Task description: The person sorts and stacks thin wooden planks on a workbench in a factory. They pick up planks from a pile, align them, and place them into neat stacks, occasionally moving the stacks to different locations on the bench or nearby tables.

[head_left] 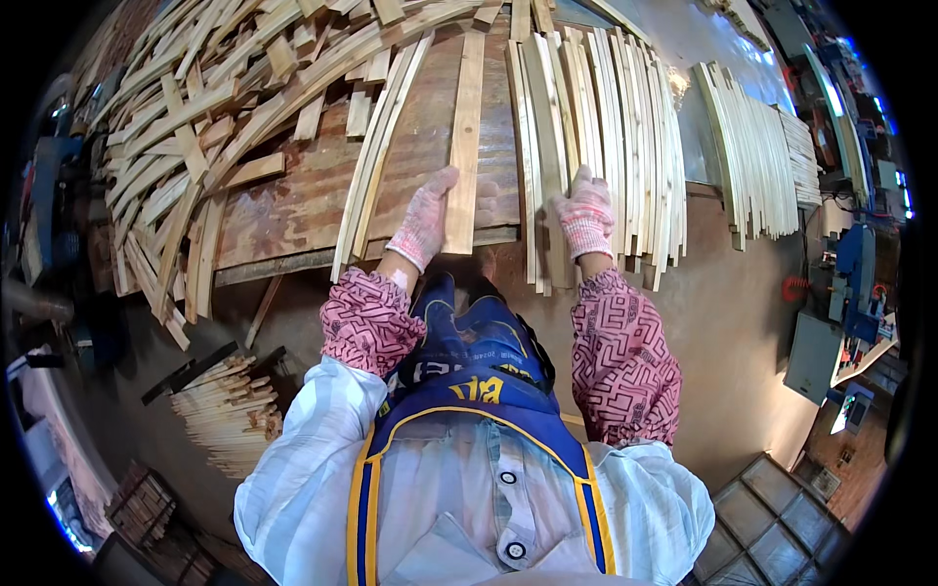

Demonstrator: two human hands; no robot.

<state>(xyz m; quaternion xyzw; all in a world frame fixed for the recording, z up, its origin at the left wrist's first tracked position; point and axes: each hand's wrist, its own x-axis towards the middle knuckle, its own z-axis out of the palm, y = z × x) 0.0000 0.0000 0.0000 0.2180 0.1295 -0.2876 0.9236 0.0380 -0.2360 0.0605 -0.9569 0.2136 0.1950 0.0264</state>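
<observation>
At the upper left of the frame, a jumbled heap of pale wooden offcuts (210,117) covers part of a worn tabletop (303,217). Right of it, a few narrow strips (383,146) lie side by side. Just above centre, the gloved left hand (424,219) touches the left edge of a flat board (467,142) near its lower end, fingers slightly curled; whether they grip underneath cannot be told. The board looks light, stiff and dry (rough edges could splinter, though the gloves should help); a hold by both long edges, nearer the middle, would probably balance it best. Right of centre, the gloved right hand (586,213) lies over a row of strips (640,146), fingers bunched together, its grip unclear.
</observation>
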